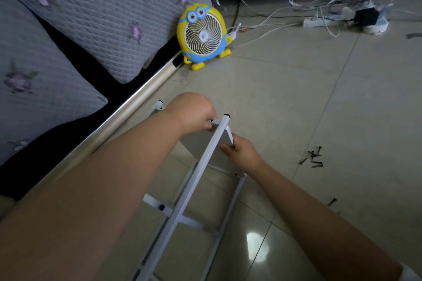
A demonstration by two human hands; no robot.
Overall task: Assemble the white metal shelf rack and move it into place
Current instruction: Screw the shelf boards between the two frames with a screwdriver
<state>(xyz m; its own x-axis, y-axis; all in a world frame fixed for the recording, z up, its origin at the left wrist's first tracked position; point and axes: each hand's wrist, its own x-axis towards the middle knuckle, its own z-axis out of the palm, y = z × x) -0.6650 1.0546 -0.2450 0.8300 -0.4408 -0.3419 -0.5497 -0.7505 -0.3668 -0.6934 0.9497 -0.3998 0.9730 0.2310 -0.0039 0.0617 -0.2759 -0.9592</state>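
The quilted cushions (91, 18) and gold trim rail (134, 98) are bounding the work area on the left, with the yellow fan (203, 36) standing against that edge. Just beside the rail, the white rack frame (194, 180) is resting over the tiled floor (285, 102); the left hand (191, 112) is gripping its top crossbar with curled fingers, and the right hand (242, 151) is pinching the panel edge right of the post. Bare floor is extending rightward, with loose screws (314, 157) lying near and the power strip (319, 21) well apart.
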